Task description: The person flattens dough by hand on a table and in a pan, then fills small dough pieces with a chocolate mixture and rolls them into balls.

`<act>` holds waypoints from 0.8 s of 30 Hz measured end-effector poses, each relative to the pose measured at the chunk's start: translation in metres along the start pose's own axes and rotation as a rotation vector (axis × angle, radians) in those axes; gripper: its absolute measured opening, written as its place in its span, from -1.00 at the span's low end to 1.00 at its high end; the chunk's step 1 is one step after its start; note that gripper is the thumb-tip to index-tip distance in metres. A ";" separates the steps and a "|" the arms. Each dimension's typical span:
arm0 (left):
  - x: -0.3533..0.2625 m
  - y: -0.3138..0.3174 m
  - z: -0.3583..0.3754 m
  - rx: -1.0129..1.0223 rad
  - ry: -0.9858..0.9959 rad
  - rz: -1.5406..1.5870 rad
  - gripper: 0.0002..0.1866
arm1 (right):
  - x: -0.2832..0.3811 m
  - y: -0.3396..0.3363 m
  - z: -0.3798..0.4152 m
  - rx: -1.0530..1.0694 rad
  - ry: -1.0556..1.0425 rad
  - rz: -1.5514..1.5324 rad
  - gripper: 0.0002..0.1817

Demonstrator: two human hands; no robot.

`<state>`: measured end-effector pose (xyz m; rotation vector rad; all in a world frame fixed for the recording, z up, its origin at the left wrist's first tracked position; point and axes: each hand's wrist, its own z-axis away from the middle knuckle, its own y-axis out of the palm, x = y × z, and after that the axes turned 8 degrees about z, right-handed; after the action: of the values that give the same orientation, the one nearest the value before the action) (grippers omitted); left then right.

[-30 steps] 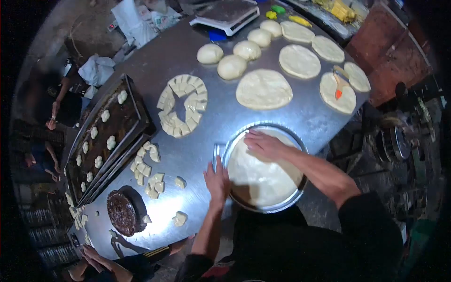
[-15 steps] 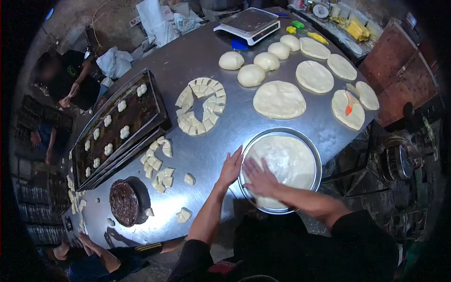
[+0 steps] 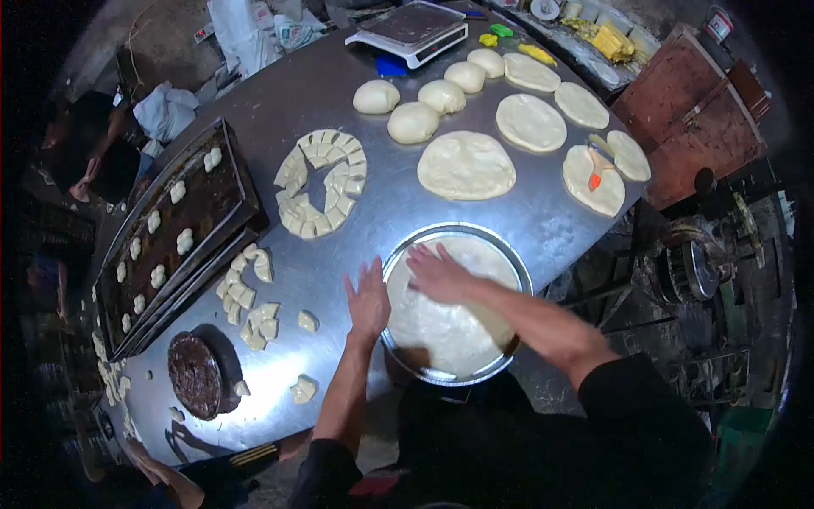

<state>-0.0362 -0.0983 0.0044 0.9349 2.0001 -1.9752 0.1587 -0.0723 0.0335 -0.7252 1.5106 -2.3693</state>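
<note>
A round metal pan [image 3: 519, 254] sits at the table's front edge, with a wide flat sheet of dough [image 3: 449, 331] spread inside it. My right hand [image 3: 438, 273] lies on the upper left part of this dough, fingers spread. At the pan's left rim is my left hand [image 3: 368, 301], its fingers extended and nothing in them. Behind the pan lies a thick flat dough round [image 3: 466, 165]. Left of that, cut dough pieces form a ring [image 3: 297, 214].
Stacked trays [image 3: 170, 237] with small dough clusters stand left, near a dark round pan [image 3: 195, 376]. Dough balls [image 3: 413, 123], more flat rounds [image 3: 531, 123], an orange-tipped brush [image 3: 595, 180] and a scale [image 3: 411, 34] are farther back. A co-worker's hands [image 3: 161, 468] show lower left.
The whole view has shifted, so the table and pan appear farther left. My right hand has moved up over the dough toward the pan's far rim. My left hand stays beside the rim.
</note>
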 end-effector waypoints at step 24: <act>0.034 -0.010 -0.040 0.205 -0.188 0.438 -0.60 | 0.030 -0.018 -0.001 0.028 -0.023 -0.379 -0.27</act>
<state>-0.0567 -0.0488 -0.0013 1.0742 1.3703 -1.9489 0.1333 -0.0771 0.0578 -1.1131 1.4308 -2.6285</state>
